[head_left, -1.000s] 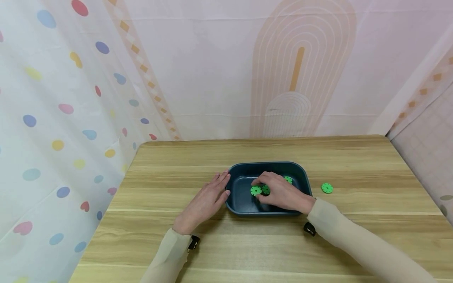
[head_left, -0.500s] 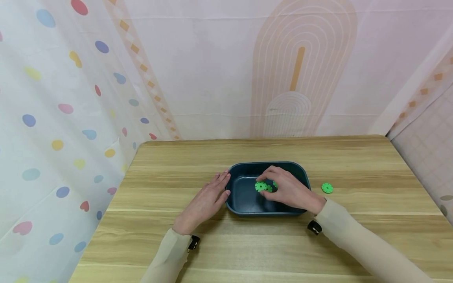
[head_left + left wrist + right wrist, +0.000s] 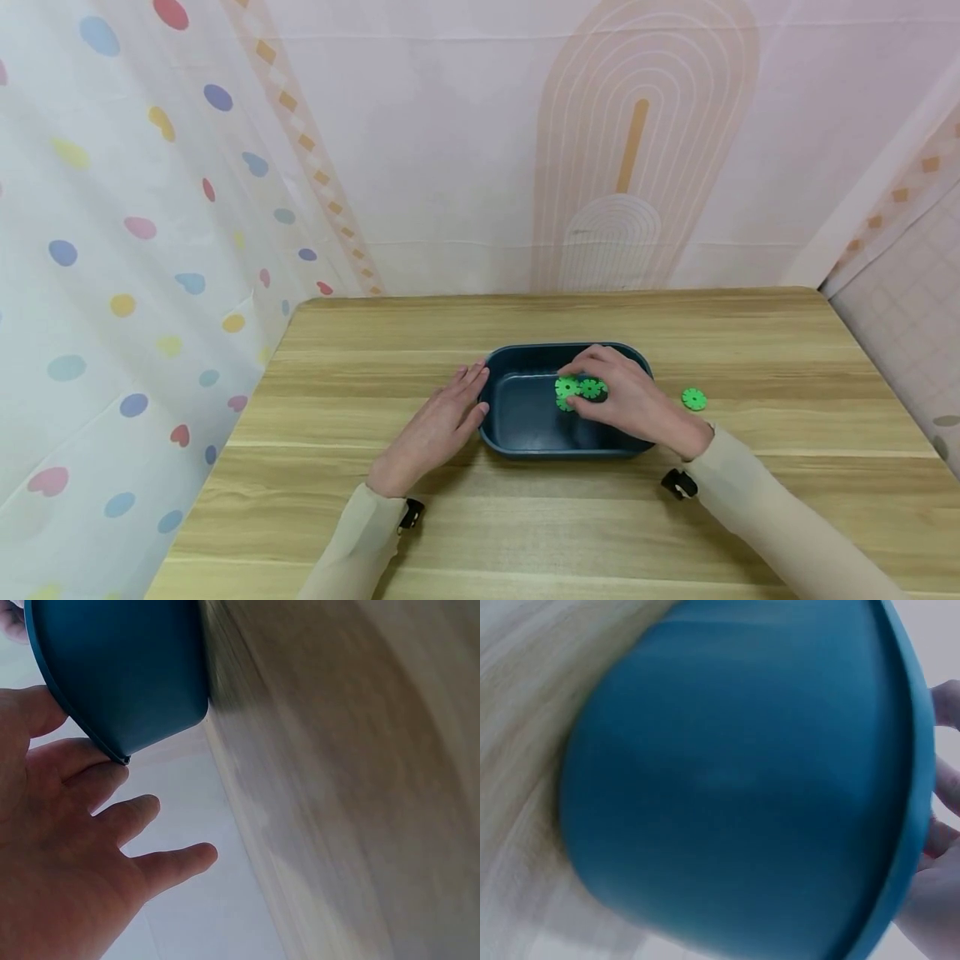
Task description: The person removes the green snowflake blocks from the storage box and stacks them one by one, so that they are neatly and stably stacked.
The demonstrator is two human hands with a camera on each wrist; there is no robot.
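Right hand (image 3: pixel 633 404) reaches into the smooth dark-blue rounded tray (image 3: pixel 525 433), fingers pinching toothed green plastic discs (image 3: pixel 577 390); left hand (image 3: pixel 438 429) rests flat, fingers straight, against the tray's end

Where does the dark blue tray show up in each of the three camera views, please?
Head: the dark blue tray sits mid-table, between the left hand and the right hand.
Left wrist: its outer wall fills the top left corner, with the fingers at its rim.
Right wrist: its blurred outer wall fills most of the picture.
Shared landmark: the wooden table.
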